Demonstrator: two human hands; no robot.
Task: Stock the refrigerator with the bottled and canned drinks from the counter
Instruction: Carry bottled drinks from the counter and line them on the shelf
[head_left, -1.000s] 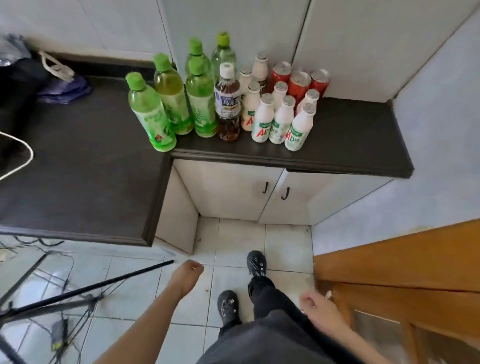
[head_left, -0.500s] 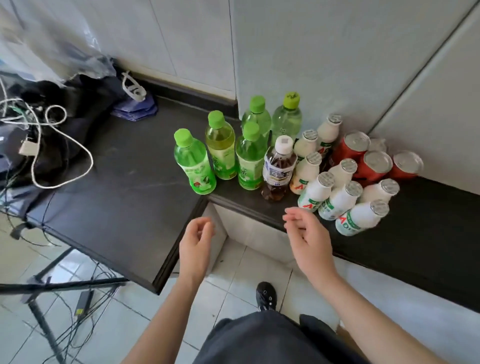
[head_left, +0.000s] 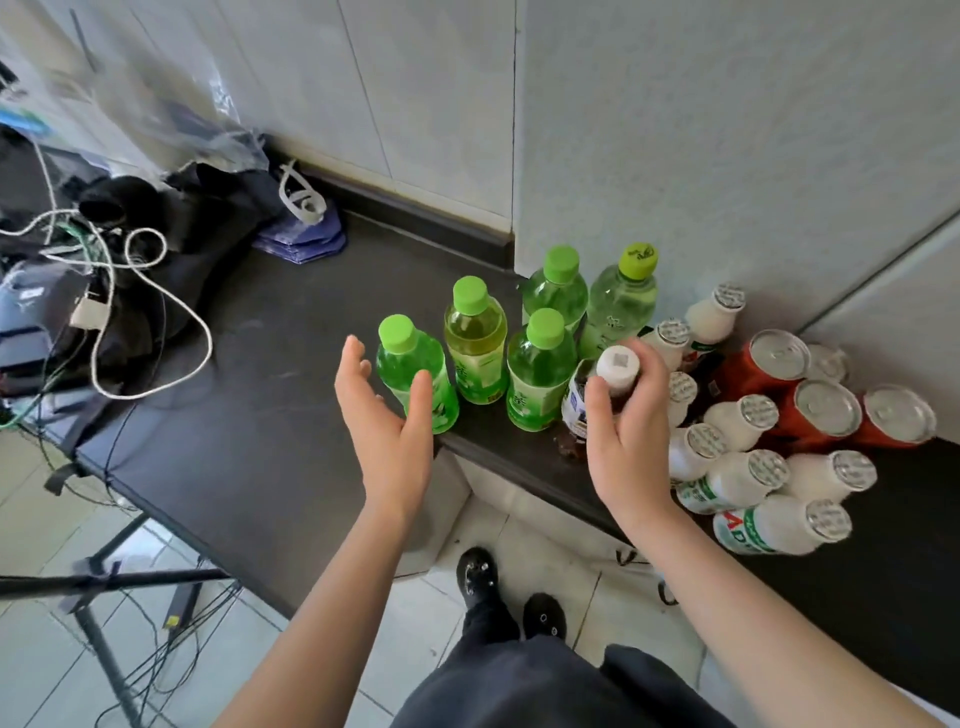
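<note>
Reaching over the dark counter (head_left: 270, 415), both bare forearms stretch forward from the bottom of the view toward the drinks standing on it. Five green-capped bottles (head_left: 540, 384) stand in a cluster between and just beyond the two hands. One brown tea bottle (head_left: 616, 364) with a white cap stands at the right edge of that cluster. To the right of the right hand sit small white bottles (head_left: 748, 480) with foil lids: eight can be counted plainly, and what may be a ninth is partly hidden behind a can. Three red cans (head_left: 826, 410) stand beyond them, near the wall. The left hand (head_left: 382, 415) is spread wide with its palm turned inward. Its thumb lies in front of the nearest green bottle (head_left: 410, 364) and its fingers are straight on that bottle's left side; it holds nothing, and contact cannot be made out. The right hand (head_left: 626, 431) is curled round the neck of the brown tea bottle just under the cap, thumb on the near side and fingers wrapped round the far side.
</note>
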